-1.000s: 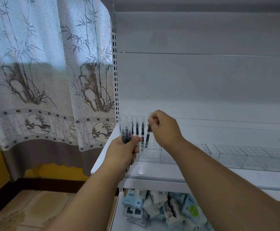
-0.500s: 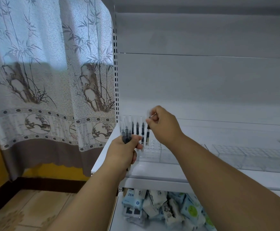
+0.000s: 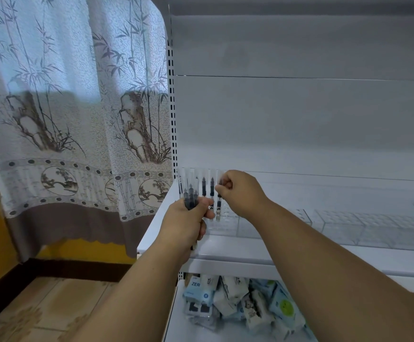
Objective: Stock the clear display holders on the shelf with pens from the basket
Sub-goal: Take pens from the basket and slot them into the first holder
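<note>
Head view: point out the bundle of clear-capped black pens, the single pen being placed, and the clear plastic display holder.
Bundle of clear-capped black pens (image 3: 190, 196), head view, dark barrels above left hand.
Single pen (image 3: 218, 206), head view, barrel below right hand.
Clear plastic display holder (image 3: 228, 222), head view, front wall.

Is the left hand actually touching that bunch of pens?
Touching. The head view shows the left hand with its fingers and thumb curled round the bunch of pens, whose caps stick up above the fist.
</note>
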`<state>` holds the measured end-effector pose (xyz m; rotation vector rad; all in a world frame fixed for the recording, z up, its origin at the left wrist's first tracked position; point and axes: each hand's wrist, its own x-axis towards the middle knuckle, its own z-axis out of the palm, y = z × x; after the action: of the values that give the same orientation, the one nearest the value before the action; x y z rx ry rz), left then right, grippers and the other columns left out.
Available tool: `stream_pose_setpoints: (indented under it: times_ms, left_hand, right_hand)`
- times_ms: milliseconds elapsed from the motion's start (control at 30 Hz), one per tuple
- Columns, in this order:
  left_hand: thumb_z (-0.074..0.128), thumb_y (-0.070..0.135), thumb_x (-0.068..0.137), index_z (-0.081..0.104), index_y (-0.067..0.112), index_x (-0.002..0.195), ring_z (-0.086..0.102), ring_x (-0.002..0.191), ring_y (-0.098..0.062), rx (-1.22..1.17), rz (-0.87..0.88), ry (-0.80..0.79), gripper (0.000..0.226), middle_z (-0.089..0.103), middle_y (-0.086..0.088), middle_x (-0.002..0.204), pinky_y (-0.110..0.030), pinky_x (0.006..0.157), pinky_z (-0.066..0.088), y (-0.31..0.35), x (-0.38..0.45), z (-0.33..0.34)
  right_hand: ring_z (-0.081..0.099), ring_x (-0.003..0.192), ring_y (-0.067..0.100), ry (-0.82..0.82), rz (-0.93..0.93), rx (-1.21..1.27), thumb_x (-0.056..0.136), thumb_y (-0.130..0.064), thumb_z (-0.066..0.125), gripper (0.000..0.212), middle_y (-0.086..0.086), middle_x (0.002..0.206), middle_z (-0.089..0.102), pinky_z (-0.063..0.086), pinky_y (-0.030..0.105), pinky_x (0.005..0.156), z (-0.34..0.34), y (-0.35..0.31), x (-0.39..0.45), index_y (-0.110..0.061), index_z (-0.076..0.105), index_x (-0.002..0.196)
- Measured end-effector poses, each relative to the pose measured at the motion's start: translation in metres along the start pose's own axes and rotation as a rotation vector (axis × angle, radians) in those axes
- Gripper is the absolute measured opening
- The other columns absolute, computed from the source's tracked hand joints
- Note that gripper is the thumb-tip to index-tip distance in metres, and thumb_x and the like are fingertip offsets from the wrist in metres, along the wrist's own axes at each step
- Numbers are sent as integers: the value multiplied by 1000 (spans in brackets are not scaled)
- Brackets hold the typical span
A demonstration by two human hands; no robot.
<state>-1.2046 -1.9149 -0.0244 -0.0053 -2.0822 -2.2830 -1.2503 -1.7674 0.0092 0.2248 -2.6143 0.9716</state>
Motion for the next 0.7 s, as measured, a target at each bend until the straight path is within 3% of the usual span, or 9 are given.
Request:
stream_pose_setpoints:
  times_ms: [100, 200, 267, 333, 433, 533, 633, 700]
  left_hand:
    - [56, 23, 101, 71, 15, 97, 41, 44, -14, 9, -5, -9, 18, 68, 0, 70, -28, 49, 32, 1, 0, 0]
    - [55, 18, 101, 70, 9, 104, 42, 47, -14, -53, -25, -91, 18, 68, -4, 72, -26, 46, 34, 6, -2, 2]
    - [55, 15, 101, 68, 4, 106, 43, 50, -15, -109, -64, -201, 19, 68, -9, 78, -26, 47, 35, 10, -5, 6]
    - [54, 14, 102, 67, 2, 100, 45, 53, -16, -93, -93, -291, 18, 70, -13, 81, -27, 49, 37, 13, -7, 12]
    - [52, 16, 103, 67, 1, 97, 47, 55, -16, -68, -93, -335, 22, 73, -14, 82, -27, 52, 39, 13, -11, 19]
    - [50, 24, 103, 68, 0, 106, 56, 60, -15, -103, -80, -358, 29, 74, -15, 88, -27, 57, 46, 12, -15, 23]
    - [46, 25, 105, 67, 0, 108, 65, 68, -21, -143, -71, -353, 33, 74, -17, 90, -31, 64, 54, 9, -17, 23]
    - [46, 24, 105, 67, 1, 105, 61, 60, -20, -100, -53, -291, 30, 72, -14, 82, -30, 58, 50, 6, -15, 19]
  right_hand:
    - [54, 79, 11, 0, 23, 0, 93, -30, 63, 13, -8, 85, 57, 38, 19, 61, 1, 0, -3, -19, 57, 97]
    - [54, 80, 7, 148, 32, 152, 94, -33, 61, 17, -8, 93, 56, 40, 19, 65, -6, -6, -15, -21, 55, 105]
    - [55, 72, 9, 54, 63, 342, 96, -34, 57, 16, -7, 86, 59, 44, 21, 66, -16, -19, -25, -19, 60, 98]
    - [51, 54, 15, -133, 79, 519, 97, -30, 58, 21, 0, 73, 59, 47, 29, 56, -23, -29, -32, -11, 63, 90]
    - [41, 44, 21, -212, 79, 628, 95, -22, 63, 18, 4, 65, 53, 38, 29, 41, -30, -31, -35, -7, 62, 86]
    - [47, 54, 24, -165, 131, 688, 90, -21, 70, 19, 1, 61, 57, 43, 33, 49, -37, -24, -36, -3, 63, 89]
    - [56, 57, 13, -39, 117, 649, 89, -25, 71, 19, 4, 69, 63, 48, 28, 56, -40, -17, -34, -6, 68, 89]
    - [60, 63, 10, 73, 128, 684, 91, -25, 69, 16, 2, 74, 67, 48, 28, 62, -42, -13, -28, -9, 70, 91]
